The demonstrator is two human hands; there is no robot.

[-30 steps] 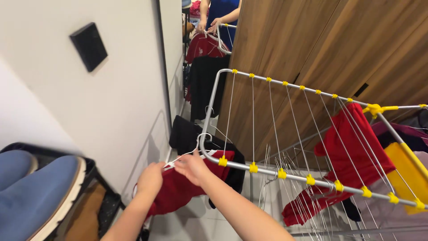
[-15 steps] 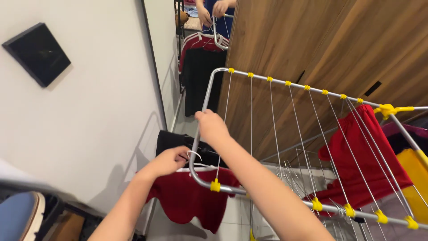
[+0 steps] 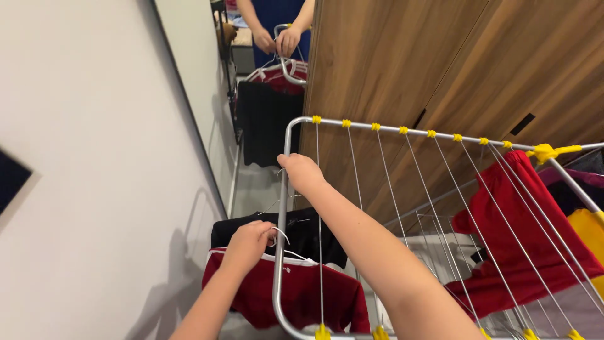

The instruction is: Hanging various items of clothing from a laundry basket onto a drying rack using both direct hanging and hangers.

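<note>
So the right hand [image 3: 302,173] is wrapped around the end bar of the silver metal drying rack with yellow clips [image 3: 352,124], grip closed tight on the tube, near the rounded corner at the rack's far end. The left hand [image 3: 247,244] sits lower and nearer the camera, just left of that same bar, with its grip narrowed down on the white wire hanger [image 3: 290,254] at the hook end. Can't quite see every finger, but it's clearly pinching the wire.

Hanging off that hanger, right below the left grip, is the dark red T-shirt with white trim [image 3: 296,294], spread out under the rack's near corner. Just behind it, between the two grips, a black garment [image 3: 308,233] hangs too, touching or nearly touching the red one.

Off to the right of the right grip, the thin rack lines run across, and a bright red cloth [image 3: 522,239] is draped over them, with a yellow piece [image 3: 588,236] beyond it at the edge. Brown wooden cabinet doors [image 3: 440,63] stand behind the rack, and a plain white wall [image 3: 94,157] is left of the left grip.

Way past the right grip, another person in blue [image 3: 277,19] has both hands on a second rack with a red and a black top hanging from it.
</note>
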